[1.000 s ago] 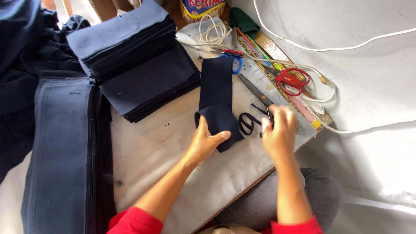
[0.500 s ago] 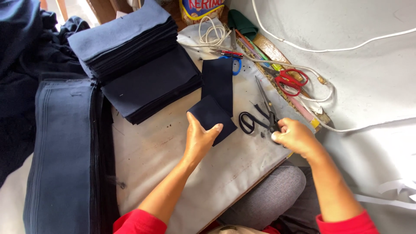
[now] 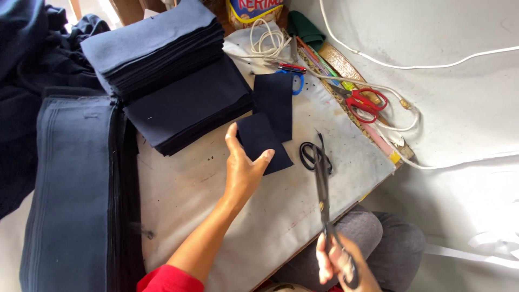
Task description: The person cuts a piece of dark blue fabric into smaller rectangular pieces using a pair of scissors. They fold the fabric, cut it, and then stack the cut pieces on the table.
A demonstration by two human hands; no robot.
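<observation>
Head view: left hand point(image 3: 244, 172) pinches the folded end of a dark fabric strip point(image 3: 270, 121), which lies on the worktable point(image 3: 216, 216). Right hand point(image 3: 340, 262), at five o'clock, grips long black scissors point(image 3: 323, 189), blades pointing toward twelve. Judging by this, cutting comes next; the blades need aligning with the fold.

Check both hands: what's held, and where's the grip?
Left hand holds the folded dark-blue fabric piece by its near lower edge. Right hand grips long black scissors at the handle end, blades pointing away.
</observation>
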